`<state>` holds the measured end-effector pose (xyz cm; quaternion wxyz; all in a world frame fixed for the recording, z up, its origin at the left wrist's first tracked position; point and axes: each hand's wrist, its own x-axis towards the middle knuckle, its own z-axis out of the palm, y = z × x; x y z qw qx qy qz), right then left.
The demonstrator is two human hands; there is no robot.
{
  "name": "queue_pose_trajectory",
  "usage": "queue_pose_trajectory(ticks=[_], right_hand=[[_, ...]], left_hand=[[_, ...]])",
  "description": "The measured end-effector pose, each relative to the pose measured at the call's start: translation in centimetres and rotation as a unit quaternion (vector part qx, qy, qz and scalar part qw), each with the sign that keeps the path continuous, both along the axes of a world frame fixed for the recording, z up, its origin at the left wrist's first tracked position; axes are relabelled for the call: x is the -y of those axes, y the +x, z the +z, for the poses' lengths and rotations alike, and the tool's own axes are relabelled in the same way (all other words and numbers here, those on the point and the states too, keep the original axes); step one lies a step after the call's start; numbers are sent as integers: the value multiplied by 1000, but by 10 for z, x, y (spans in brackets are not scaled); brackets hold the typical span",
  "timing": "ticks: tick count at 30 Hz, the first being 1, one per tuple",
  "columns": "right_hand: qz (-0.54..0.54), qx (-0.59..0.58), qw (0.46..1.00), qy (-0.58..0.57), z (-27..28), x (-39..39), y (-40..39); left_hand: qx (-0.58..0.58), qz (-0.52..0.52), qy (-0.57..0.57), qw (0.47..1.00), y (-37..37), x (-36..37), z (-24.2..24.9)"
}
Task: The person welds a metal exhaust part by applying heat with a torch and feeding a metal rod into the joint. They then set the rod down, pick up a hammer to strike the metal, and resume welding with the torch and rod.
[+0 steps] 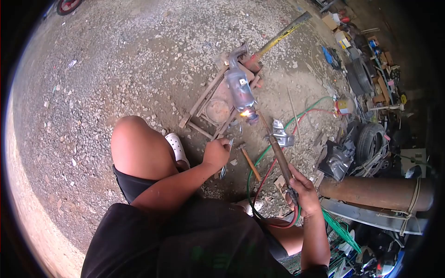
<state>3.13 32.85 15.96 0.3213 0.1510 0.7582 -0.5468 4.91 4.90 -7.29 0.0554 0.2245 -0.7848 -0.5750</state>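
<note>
Black cloth shirt, tubular metal torch, rounded metal canister

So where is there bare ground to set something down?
Mostly open gravel spreads left of the rusty metal frame, beyond the left white clog. It is crowded right of the wooden-handled hammer: green hose, red hose, bent silvery metal sheet, black tyre.

Worn metal above rough gravel.
Ahead of the left hand, the canister looks like smooth grey metal with a soft sheen; the thin rods in that hand glint silvery, while the torch in the right hand is duller, brownish metal. Between the hands, the hammer shows a wooden handle. Right of the right hand, the cylinder is matt brown (rust, from where I stand).
</note>
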Motion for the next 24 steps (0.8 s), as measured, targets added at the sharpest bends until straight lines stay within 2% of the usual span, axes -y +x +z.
queue_pose_trajectory(ticks=[7,15,24], right_hand=[[-4,7,1000,7,6,4,0],[-14,7,1000,4,5,5,1],[-2,7,1000,7,1,0,0]], left_hand=[[42,-32,-14,999,-1,2,-2],[83,15,-5,996,-4,5,0],[49,31,-5,998,-12,8,-6]])
